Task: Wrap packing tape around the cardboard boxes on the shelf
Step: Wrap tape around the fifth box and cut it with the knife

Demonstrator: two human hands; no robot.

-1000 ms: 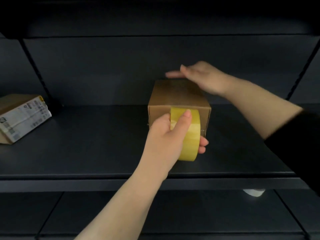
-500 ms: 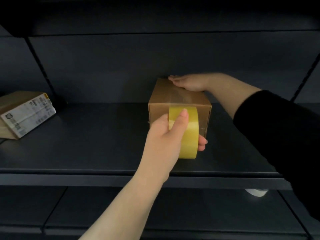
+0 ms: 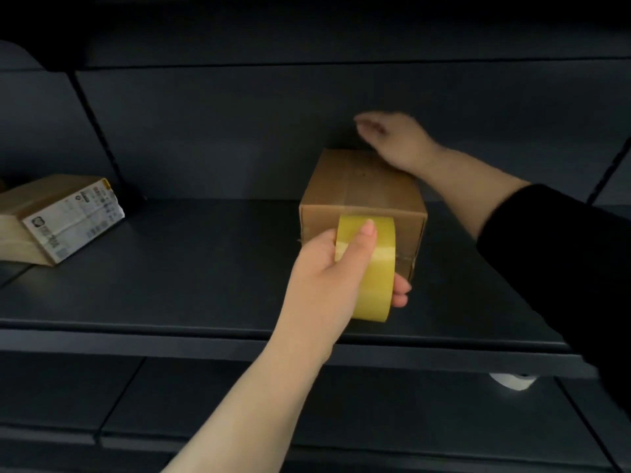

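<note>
Two bare hands are in view. I see my left hand (image 3: 327, 278) gripping a yellow roll of packing tape (image 3: 370, 264), thumb over its top and fingertips showing under its right side, held against the near face of a plain brown cardboard box (image 3: 363, 186) at mid-shelf. My right hand (image 3: 392, 138) is blurred above the box's far right corner, fingers loosely extended; I cannot tell whether it touches. A second cardboard box with a white printed label (image 3: 58, 216) sits well apart on the left of the dark metal shelf (image 3: 187, 285).
</note>
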